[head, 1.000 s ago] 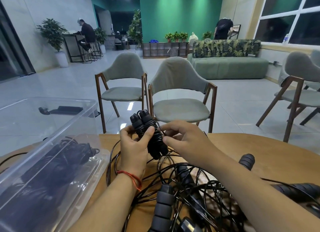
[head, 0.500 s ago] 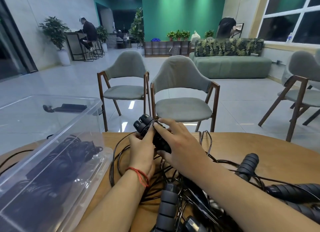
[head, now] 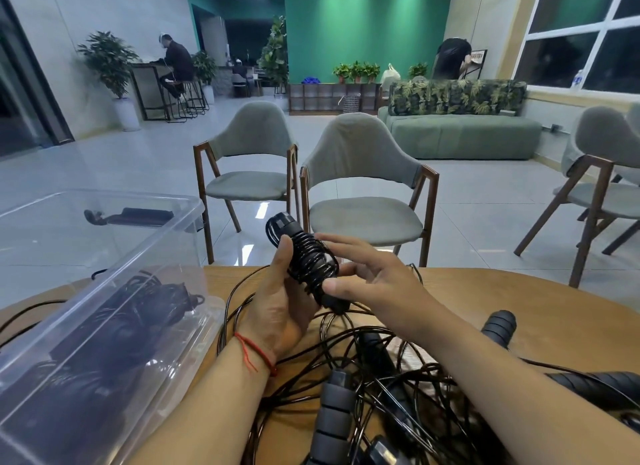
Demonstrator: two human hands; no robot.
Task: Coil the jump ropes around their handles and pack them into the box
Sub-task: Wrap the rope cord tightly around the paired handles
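Right of box rim, coiled handles in left hand

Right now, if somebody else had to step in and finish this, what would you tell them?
Left grip holds the bundle, two handles with rope coiled round them, above the table.
Right grip touches the bundle with straight fingers.
Box, on the left, already holds coiled ropes.
The coil looks nearly done.
Left to do: put this bundle in the box, then coil and pack the tangle on the table.
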